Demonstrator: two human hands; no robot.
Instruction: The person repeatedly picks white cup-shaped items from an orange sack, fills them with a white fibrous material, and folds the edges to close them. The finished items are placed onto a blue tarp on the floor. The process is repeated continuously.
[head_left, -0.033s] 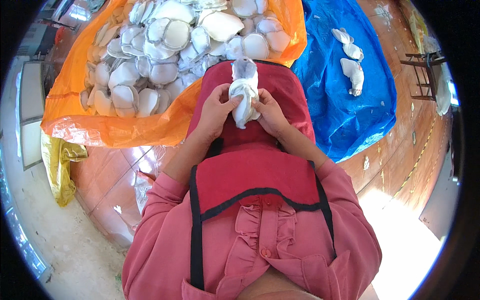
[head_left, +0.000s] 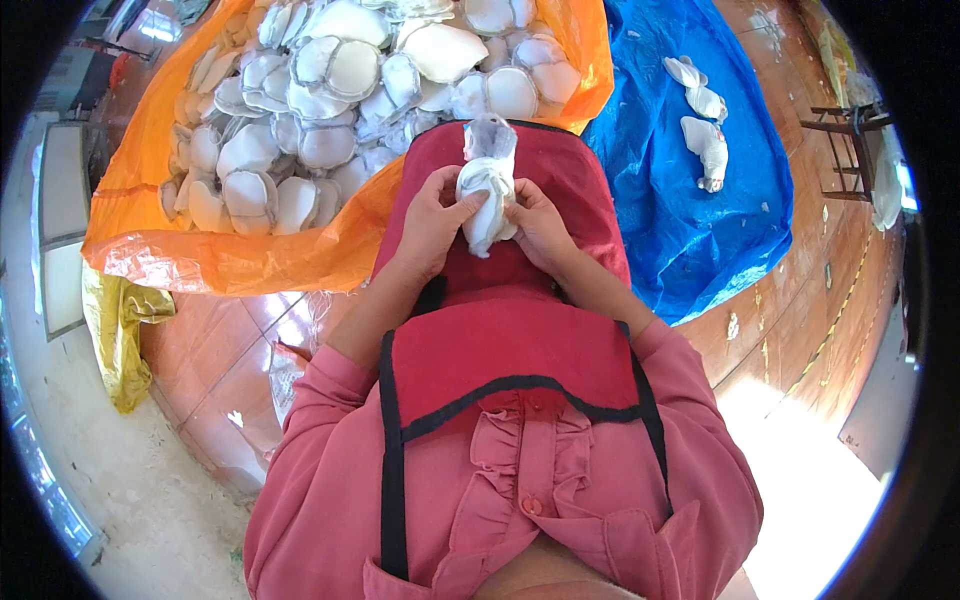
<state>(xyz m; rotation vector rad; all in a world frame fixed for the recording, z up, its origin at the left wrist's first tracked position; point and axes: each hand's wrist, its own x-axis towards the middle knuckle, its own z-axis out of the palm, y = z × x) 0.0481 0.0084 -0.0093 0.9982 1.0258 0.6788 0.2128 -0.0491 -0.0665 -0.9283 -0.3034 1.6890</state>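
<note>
Above the red apron (head_left: 515, 350) on my lap, I hold a white rolled cloth bundle (head_left: 488, 172) upright in front of me. Its upper end looks greyish, and a band of white fabric wraps across its middle. My left hand (head_left: 437, 217) pinches its left side, thumb toward the front. On the lower right side, the fingertips of my right hand (head_left: 541, 222) are closed on the same bundle. The fingers behind it are partly hidden. Ahead and to the left, white padded fabric pieces (head_left: 330, 75) with grey stitched edges are heaped together.
The heap lies on an orange plastic sheet (head_left: 240, 262). To the right, a blue plastic sheet (head_left: 650, 130) bears white bundles (head_left: 708, 152) like the held one. A yellow sack (head_left: 122, 335) lies at left; a dark wooden stool (head_left: 850, 150) stands far right.
The held bundle has shifted very slightly to the left. Both hands keep the same grip on it.
</note>
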